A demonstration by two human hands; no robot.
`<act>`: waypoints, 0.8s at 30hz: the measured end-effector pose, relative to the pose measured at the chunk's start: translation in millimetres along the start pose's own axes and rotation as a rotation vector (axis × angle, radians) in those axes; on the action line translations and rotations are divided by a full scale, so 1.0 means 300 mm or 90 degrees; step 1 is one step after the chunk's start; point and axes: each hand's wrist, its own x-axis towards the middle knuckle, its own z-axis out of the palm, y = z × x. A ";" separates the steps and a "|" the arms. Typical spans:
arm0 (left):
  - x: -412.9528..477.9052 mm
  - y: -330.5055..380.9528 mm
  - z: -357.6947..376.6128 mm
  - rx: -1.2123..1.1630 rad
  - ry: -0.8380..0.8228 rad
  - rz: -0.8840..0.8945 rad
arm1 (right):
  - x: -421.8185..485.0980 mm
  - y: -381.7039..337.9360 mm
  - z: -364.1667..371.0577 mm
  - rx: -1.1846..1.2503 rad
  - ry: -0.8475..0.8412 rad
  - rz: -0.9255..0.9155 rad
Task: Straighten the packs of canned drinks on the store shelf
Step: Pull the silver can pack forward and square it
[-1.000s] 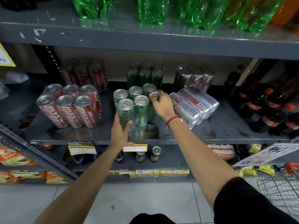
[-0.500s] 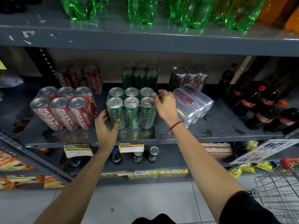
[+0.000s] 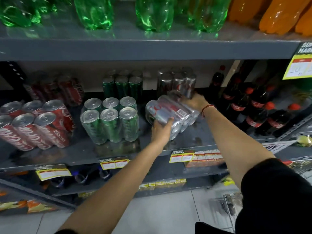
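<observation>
Now that the green can pack [image 3: 110, 120] stands straight, both hands have moved to grip the toppled silver can pack [image 3: 170, 114], left hand [image 3: 161, 130] at its near end, right hand [image 3: 195, 103] behind.

The silver pack [image 3: 170, 114] lay on its side, askew on the shelf [image 3: 194, 141]. The green pack [image 3: 110, 120] and red pack [image 3: 35, 125] stood upright beside it.

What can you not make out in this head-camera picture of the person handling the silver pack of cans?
Head view:
- Printing on the yellow price labels: blurred, too small to read.
- Fingers of the right hand: hidden behind the shrink-wrapped silver pack of cans.
- Palm of the left hand: pressed under the pack's near end.
- Rear packs of cans: dim, labels unreadable.
- Wire basket: hidden by the black sleeve.
</observation>
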 end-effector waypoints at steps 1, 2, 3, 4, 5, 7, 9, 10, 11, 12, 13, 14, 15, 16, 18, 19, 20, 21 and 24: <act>0.030 0.014 0.023 -0.036 0.027 -0.018 | 0.000 0.020 0.002 0.031 -0.034 0.008; 0.057 0.027 0.036 -0.045 0.055 -0.046 | 0.006 0.041 0.010 0.056 -0.051 0.012; 0.082 0.029 0.046 -0.033 0.085 -0.079 | 0.008 0.058 0.020 0.071 -0.051 0.017; 0.099 0.029 0.049 -0.010 0.111 -0.111 | 0.007 0.069 0.028 0.081 -0.039 0.012; 0.112 0.029 0.052 0.005 0.131 -0.125 | 0.005 0.077 0.037 0.092 -0.021 0.007; 0.135 0.016 0.051 -0.002 0.137 -0.121 | 0.004 0.097 0.048 0.136 0.007 -0.002; 0.150 0.004 0.045 -0.042 0.119 -0.080 | -0.007 0.119 0.053 0.182 0.025 -0.011; 0.150 0.003 0.041 -0.060 0.103 -0.055 | -0.015 0.132 0.056 0.202 0.039 -0.008; 0.146 0.006 0.036 -0.062 0.088 -0.027 | -0.025 0.144 0.059 0.228 0.055 -0.006; 0.146 0.005 0.031 -0.053 0.077 0.004 | -0.038 0.156 0.063 0.254 0.079 -0.007; 0.163 -0.012 0.028 -0.031 0.070 0.039 | -0.052 0.171 0.070 0.287 0.106 -0.011; 0.181 -0.033 0.024 -0.001 0.061 0.070 | -0.073 0.188 0.077 0.324 0.135 -0.017; 0.185 -0.043 0.020 0.033 0.044 0.103 | -0.094 0.210 0.090 0.361 0.159 -0.021; 0.185 -0.051 0.017 0.065 0.020 0.132 | -0.119 0.233 0.103 0.400 0.178 -0.035; 0.137 -0.024 0.009 0.116 -0.012 0.180 | -0.166 0.279 0.133 0.469 0.193 -0.072; 0.124 -0.022 0.007 0.132 -0.021 0.207 | -0.183 0.298 0.148 0.500 0.198 -0.090; 0.116 -0.025 0.009 0.141 -0.022 0.229 | -0.197 0.312 0.157 0.515 0.202 -0.100; 0.113 -0.032 0.013 0.151 -0.017 0.243 | -0.208 0.322 0.164 0.519 0.210 -0.109; 0.097 -0.063 0.026 0.192 0.011 0.237 | -0.243 0.345 0.186 0.508 0.199 -0.101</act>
